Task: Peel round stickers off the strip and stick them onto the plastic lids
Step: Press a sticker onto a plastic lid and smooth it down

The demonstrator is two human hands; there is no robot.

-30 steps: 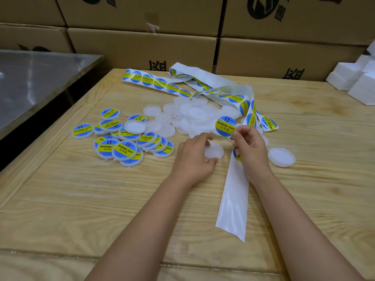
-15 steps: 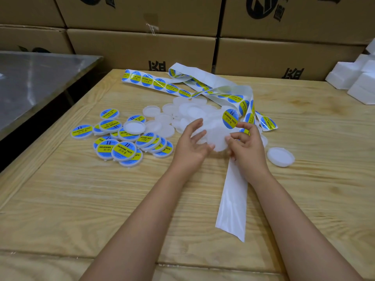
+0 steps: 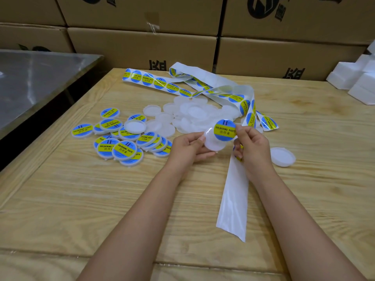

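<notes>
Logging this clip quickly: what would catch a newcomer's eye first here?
Mid-table, the right hand pinches a blue-and-yellow sticker over the blank lid held in the left hand. Left of that lies a heap of labelled lids. Further back, the sticker strip curls behind a pile of plain lids.

right hand (image 3: pixel 251 151) pinches sticker (image 3: pixel 224 130) over lid (image 3: pixel 212 144)

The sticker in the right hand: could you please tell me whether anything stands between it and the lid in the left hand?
Nothing visible does. The right hand pinches the sticker by its right edge over the bare lid, which the left hand grips at its left rim, clear of its face.
</notes>
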